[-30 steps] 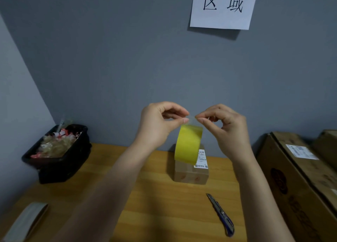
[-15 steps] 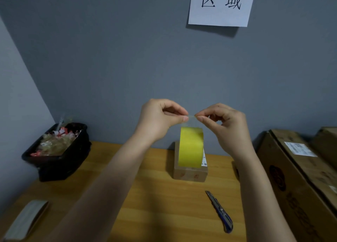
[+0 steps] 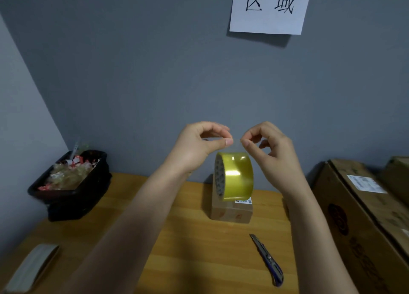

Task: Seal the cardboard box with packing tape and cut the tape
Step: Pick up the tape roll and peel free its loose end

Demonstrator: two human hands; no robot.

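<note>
A yellow roll of packing tape (image 3: 235,176) hangs in the air in front of me from a clear strip of its own tape. My left hand (image 3: 199,145) and my right hand (image 3: 271,152) each pinch the top edge of that strip between thumb and forefinger, fingertips almost touching. Behind and below the roll, a small cardboard box (image 3: 231,211) with a white label stands on the wooden table (image 3: 194,249). A blue utility knife (image 3: 267,259) lies on the table to the right of the box.
A black tray (image 3: 73,196) full of crumpled tape scraps sits at the back left. Large cardboard boxes (image 3: 363,216) stand along the right edge. A second tape roll (image 3: 31,267) lies at the near left corner. A paper sign (image 3: 269,7) hangs on the grey wall.
The hanging roll has turned, so its cardboard core side now shows at the left. Both hands stay pinched on the strip at nearly the same height.
</note>
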